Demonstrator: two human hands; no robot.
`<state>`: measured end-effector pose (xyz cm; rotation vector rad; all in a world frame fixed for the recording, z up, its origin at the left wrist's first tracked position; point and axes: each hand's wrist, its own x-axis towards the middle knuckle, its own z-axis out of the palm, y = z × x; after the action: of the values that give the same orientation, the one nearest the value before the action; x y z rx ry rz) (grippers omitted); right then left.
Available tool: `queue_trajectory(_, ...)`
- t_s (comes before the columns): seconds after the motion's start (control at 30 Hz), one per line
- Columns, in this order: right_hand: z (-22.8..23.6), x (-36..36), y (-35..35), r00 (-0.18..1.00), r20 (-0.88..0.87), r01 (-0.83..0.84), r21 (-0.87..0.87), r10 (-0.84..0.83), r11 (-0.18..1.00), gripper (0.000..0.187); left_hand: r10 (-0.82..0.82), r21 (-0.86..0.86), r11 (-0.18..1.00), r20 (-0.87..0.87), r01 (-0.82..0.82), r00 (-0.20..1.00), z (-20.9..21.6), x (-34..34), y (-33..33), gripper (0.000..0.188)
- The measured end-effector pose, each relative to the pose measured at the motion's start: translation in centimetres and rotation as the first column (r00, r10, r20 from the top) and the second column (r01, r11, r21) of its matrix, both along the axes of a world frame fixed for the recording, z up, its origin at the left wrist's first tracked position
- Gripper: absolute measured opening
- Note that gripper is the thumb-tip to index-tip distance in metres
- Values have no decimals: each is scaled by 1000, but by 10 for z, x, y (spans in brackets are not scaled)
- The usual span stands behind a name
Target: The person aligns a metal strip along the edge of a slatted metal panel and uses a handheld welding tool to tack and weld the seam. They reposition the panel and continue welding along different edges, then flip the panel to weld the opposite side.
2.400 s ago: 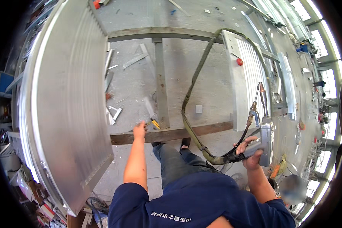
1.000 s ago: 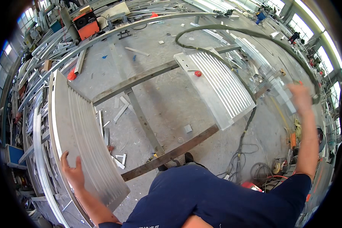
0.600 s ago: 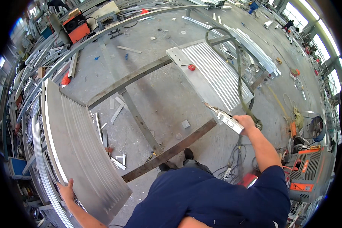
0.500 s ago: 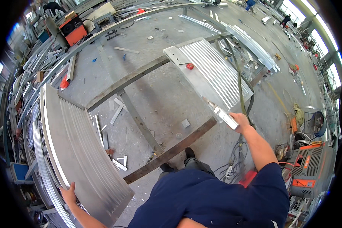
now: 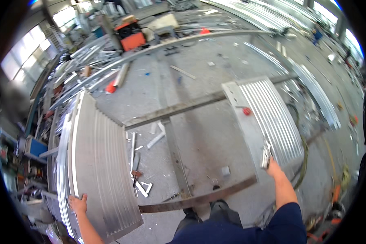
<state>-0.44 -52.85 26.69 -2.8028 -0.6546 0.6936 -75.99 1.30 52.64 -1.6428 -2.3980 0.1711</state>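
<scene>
A wide ribbed metal panel (image 5: 103, 162) lies across the left end of a steel frame (image 5: 203, 201). My left hand (image 5: 78, 204) grips its outer left edge, with the thumb on the upper face and the fingers over the rim. On the right end of the frame rests a second ribbed metal panel (image 5: 270, 118). My right hand (image 5: 274, 167) is closed around a silver hand tool with a narrow tip (image 5: 266, 156), held over that panel's plain border; whether the tip touches cannot be told. A small red round object (image 5: 247, 111) sits on the same panel.
A hose (image 5: 303, 162) runs beside the right panel. Metal offcuts (image 5: 144, 187) lie on the floor inside the frame. Long metal profiles (image 5: 63, 171) stand along the left, and an orange and black machine (image 5: 132, 38) is at the back left. More profiles (image 5: 319, 97) lie far right.
The view has shifted, so the panels appear farther right. My right hand has brought the silver tool from the panel's near corner onto its plain border. My left hand stays at the left panel's edge.
</scene>
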Motion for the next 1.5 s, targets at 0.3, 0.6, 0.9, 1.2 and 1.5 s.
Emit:
queue_trajectory(0.3, -161, 46, 21, 970, 24, 242, 13, -242, 970, 57, 133, 41, 990, -1, -133, 991, 7, 48, -22, 108)
queue_trajectory(0.6, -224, 92, 56, 954, -74, 264, -245, -289, 933, 68, 135, 115, 986, -158, -118, 978, -21, 41, -22, 103)
queue_trajectory(0.9, -245, 100, 60, 955, -56, 262, -304, -292, 916, 53, 29, 225, 974, -257, 31, 966, -34, 12, -18, 99)
queue_trajectory(1.2, -247, 91, 67, 980, 56, 196, -395, -190, 897, 62, 10, 193, 980, -338, 59, 941, -33, -15, -23, 86)
queue_trajectory(1.5, -146, 28, 68, 981, 24, 195, -194, -194, 961, 83, 129, 54, 991, -61, -126, 990, -19, 53, -32, 107)
